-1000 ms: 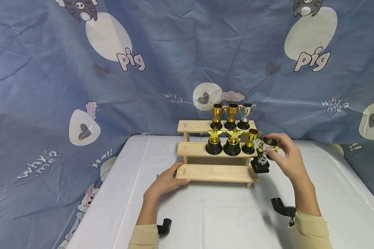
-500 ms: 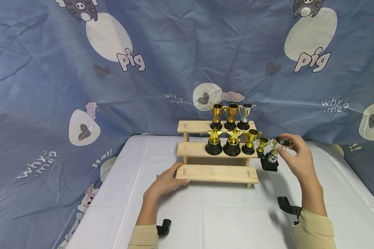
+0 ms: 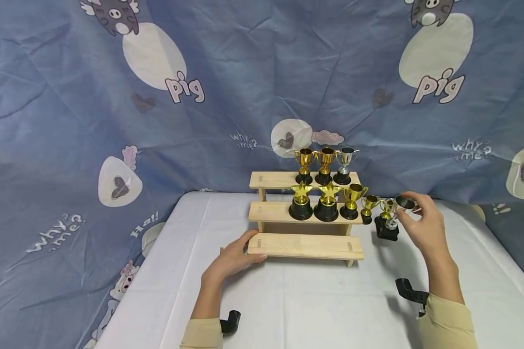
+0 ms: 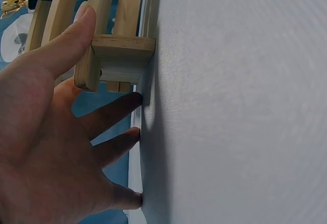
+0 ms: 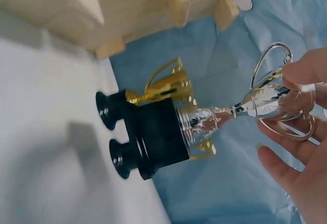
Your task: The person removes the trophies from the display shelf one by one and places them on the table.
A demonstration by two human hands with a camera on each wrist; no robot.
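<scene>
My right hand (image 3: 428,228) pinches a silver trophy cup (image 5: 260,104) by its bowl. The trophy is near upright, and its black square base (image 5: 158,139) looks held above the white table, right of a three-step wooden stand (image 3: 305,245). Two small gold trophies, one of them a small gold cup (image 3: 369,203), stand behind it on the table; the other is partly hidden by the silver one. My left hand (image 3: 231,256) holds the left end of the bottom step, thumb (image 4: 76,35) against the wood and the other fingers spread down by the table.
Gold cups (image 3: 304,160) and a silver cup (image 3: 345,160) stand on the top step. Two star trophies (image 3: 301,206) and a gold cup (image 3: 352,198) stand on the middle step. A blue printed cloth (image 3: 227,111) hangs behind the table.
My right hand has moved right with the silver trophy, away from the stand, bringing the small gold trophies behind it into view. The left hand has stayed on the bottom step.
</scene>
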